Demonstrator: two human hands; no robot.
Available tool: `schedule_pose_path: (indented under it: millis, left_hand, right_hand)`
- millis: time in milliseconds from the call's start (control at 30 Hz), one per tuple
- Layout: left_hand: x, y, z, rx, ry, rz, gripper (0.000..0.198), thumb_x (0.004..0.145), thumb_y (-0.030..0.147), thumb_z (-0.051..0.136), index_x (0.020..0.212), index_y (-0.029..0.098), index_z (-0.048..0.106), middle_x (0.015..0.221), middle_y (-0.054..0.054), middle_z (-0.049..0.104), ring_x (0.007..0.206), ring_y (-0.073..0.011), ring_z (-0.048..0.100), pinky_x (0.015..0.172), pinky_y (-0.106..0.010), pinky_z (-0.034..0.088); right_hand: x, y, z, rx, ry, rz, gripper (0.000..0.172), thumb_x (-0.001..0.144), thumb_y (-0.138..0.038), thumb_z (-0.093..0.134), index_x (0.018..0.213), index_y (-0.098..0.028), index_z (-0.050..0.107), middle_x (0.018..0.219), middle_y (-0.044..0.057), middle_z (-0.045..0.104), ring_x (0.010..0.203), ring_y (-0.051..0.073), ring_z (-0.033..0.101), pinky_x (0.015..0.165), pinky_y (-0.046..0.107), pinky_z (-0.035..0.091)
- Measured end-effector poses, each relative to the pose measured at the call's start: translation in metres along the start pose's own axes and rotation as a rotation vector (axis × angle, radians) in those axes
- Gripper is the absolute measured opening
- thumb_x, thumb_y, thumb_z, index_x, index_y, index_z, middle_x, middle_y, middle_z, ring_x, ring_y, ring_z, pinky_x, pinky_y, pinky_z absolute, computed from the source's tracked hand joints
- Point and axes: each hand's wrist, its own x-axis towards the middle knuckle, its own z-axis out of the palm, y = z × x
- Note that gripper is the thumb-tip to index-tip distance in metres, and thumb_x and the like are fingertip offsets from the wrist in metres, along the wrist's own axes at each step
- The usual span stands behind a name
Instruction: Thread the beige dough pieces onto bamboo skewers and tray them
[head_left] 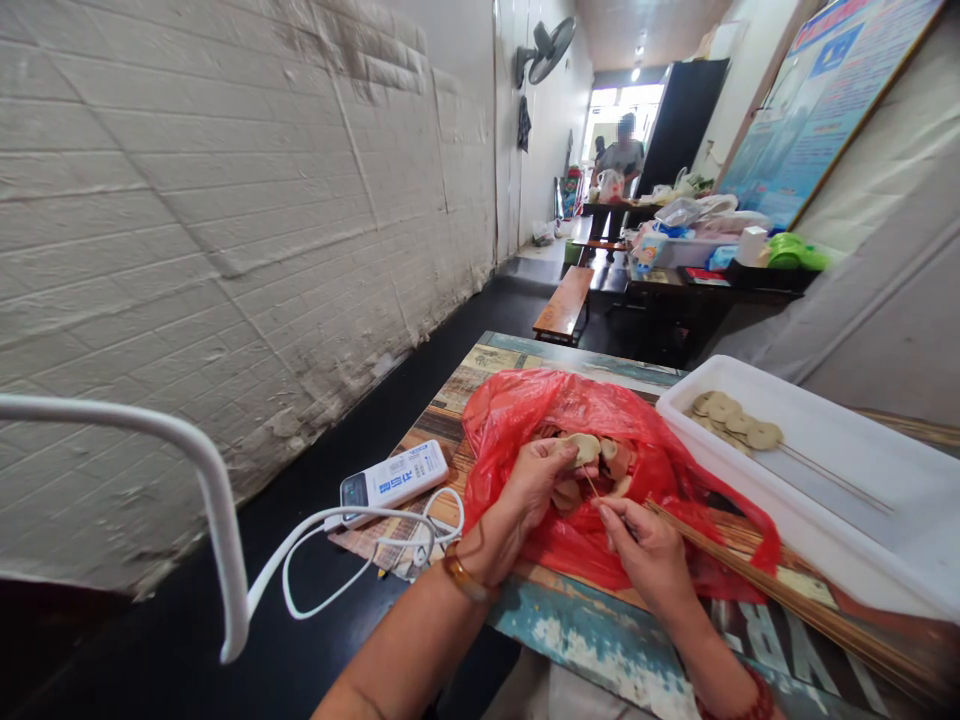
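Over an open red plastic bag (499,415), my left hand (531,482) pinches a pale, round, flat slice (584,449). My right hand (651,545) grips a thin wooden skewer (589,483) whose upper end meets the slice; whether it has pierced it I cannot tell. More pale slices (618,462) lie inside the bag below my fingers. A bundle of bare skewers (780,585) rests on the table, running from near my right hand toward the lower right. In the white plastic tub (832,415) on the right are skewered round slices (727,420).
A white power bank (394,480) with a looped white cable (300,590) lies at the table's left edge (450,400). Beyond are a wooden bench (564,300), a cluttered table (675,275) and a standing person (621,160). A wall (247,250) runs along the left.
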Motion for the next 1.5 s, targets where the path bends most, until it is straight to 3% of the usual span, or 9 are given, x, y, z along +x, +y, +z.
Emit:
schedule_pose_path:
  millis: [233, 433, 633, 733, 867, 1100, 1233, 1367, 1500]
  left_hand:
    - [0.001, -0.006, -0.002, -0.017, 0.036, -0.037, 0.041, 0.058, 0.042, 0.079, 0.078, 0.008, 0.069, 0.075, -0.011, 0.069, 0.062, -0.0165, 0.064, 0.060, -0.025, 0.044]
    - [0.000, -0.007, -0.002, 0.011, -0.006, -0.145, 0.045, 0.062, 0.045, 0.075, 0.088, 0.009, 0.067, 0.070, -0.011, 0.069, 0.036, -0.0069, 0.045, 0.037, -0.018, 0.021]
    - [0.001, -0.009, -0.002, 0.011, 0.010, -0.159, 0.047, 0.060, 0.046, 0.075, 0.088, 0.009, 0.066, 0.072, -0.012, 0.069, 0.036, -0.0060, 0.044, 0.037, -0.018, 0.019]
    - [0.000, -0.009, -0.001, 0.025, 0.004, -0.157, 0.048, 0.062, 0.047, 0.074, 0.090, 0.009, 0.066, 0.074, -0.011, 0.069, 0.036, -0.0054, 0.044, 0.037, -0.018, 0.021]
    - [-0.002, -0.003, 0.001, 0.072, -0.029, -0.105, 0.052, 0.066, 0.044, 0.073, 0.106, 0.013, 0.064, 0.080, -0.009, 0.068, 0.051, -0.0101, 0.056, 0.042, -0.017, 0.029]
    - [0.005, 0.007, -0.013, 0.202, 0.122, 0.222, 0.034, 0.076, 0.039, 0.066, 0.099, 0.014, 0.064, 0.089, -0.009, 0.068, 0.072, -0.0140, 0.063, 0.067, -0.024, 0.046]
    - [0.010, 0.004, -0.020, 0.509, 0.184, 0.359, 0.024, 0.080, 0.035, 0.060, 0.094, 0.016, 0.066, 0.087, -0.007, 0.069, 0.076, -0.0164, 0.062, 0.070, -0.026, 0.047]
    - [0.010, -0.001, -0.020, 1.032, 0.213, 0.565, 0.015, 0.083, 0.025, 0.054, 0.088, 0.018, 0.067, 0.089, -0.006, 0.066, 0.085, -0.0175, 0.059, 0.079, -0.029, 0.044]
    - [0.008, -0.004, -0.017, 1.533, 0.209, 0.600, 0.017, 0.084, 0.028, 0.054, 0.089, 0.019, 0.067, 0.087, -0.007, 0.059, 0.085, -0.0199, 0.053, 0.077, -0.032, 0.041]
  right_hand:
    - [0.000, -0.003, 0.000, 0.014, -0.019, 0.033, 0.035, 0.089, -0.043, 0.046, 0.087, -0.016, 0.069, 0.051, -0.004, 0.049, 0.047, 0.013, 0.050, 0.049, 0.022, 0.040]
    - [0.001, -0.004, 0.000, 0.005, -0.003, 0.028, 0.035, 0.089, -0.043, 0.046, 0.084, -0.016, 0.068, 0.051, -0.004, 0.048, 0.047, 0.013, 0.049, 0.049, 0.023, 0.040]
    - [0.001, -0.001, 0.001, 0.008, -0.013, 0.031, 0.035, 0.089, -0.043, 0.045, 0.086, -0.016, 0.067, 0.052, -0.004, 0.048, 0.048, 0.013, 0.048, 0.051, 0.023, 0.039]
    - [0.002, 0.001, 0.001, 0.028, -0.016, 0.042, 0.035, 0.089, -0.044, 0.046, 0.086, -0.016, 0.067, 0.053, -0.004, 0.047, 0.049, 0.013, 0.048, 0.051, 0.024, 0.039]
    - [0.003, 0.004, 0.000, 0.102, -0.005, 0.081, 0.035, 0.088, -0.045, 0.048, 0.088, -0.016, 0.066, 0.051, -0.005, 0.046, 0.047, 0.012, 0.046, 0.050, 0.024, 0.038]
    - [0.006, 0.009, -0.017, 0.284, 0.141, 0.217, 0.036, 0.084, -0.047, 0.055, 0.096, -0.015, 0.065, 0.055, -0.005, 0.046, 0.044, 0.009, 0.040, 0.040, 0.020, 0.031]
    - [0.008, 0.016, -0.026, 0.367, 0.244, 0.262, 0.041, 0.081, -0.049, 0.059, 0.101, -0.014, 0.065, 0.057, -0.005, 0.047, 0.042, 0.008, 0.037, 0.037, 0.019, 0.029]
    - [0.009, 0.012, -0.027, 0.363, 0.244, 0.248, 0.042, 0.080, -0.051, 0.059, 0.098, -0.014, 0.066, 0.055, -0.005, 0.047, 0.042, 0.008, 0.038, 0.038, 0.020, 0.030]
    - [0.009, -0.002, -0.028, 0.354, 0.215, 0.231, 0.037, 0.080, -0.051, 0.059, 0.089, -0.016, 0.066, 0.052, -0.006, 0.047, 0.041, 0.008, 0.039, 0.038, 0.020, 0.030]
